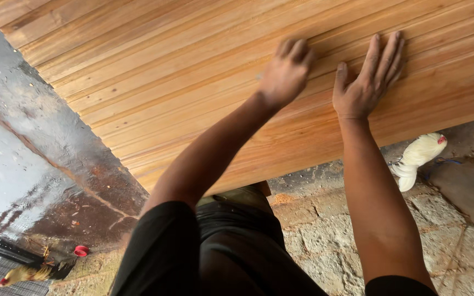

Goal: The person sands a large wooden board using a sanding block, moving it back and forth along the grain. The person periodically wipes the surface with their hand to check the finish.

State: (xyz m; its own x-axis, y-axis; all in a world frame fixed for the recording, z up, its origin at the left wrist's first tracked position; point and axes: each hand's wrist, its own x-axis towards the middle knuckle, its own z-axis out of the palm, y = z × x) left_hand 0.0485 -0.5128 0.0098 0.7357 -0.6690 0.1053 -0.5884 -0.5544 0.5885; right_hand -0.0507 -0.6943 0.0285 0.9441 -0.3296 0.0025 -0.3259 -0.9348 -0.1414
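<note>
Upper right of frame: left hand (285, 74) curled, right hand (367, 81) flat on the grooved wooden panel (154, 71); press evenly along the grain.

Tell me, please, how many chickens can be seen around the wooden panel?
2. A white chicken stands on the stone floor at the right, below the panel's edge. A yellowish chicken is at the bottom left corner, near a small red cap. The wooden panel may hide others.

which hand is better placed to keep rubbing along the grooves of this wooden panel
Probably the left hand: its fingers are curled and pressed onto the wooden panel. The right hand lies flat and open, bracing it.
</note>
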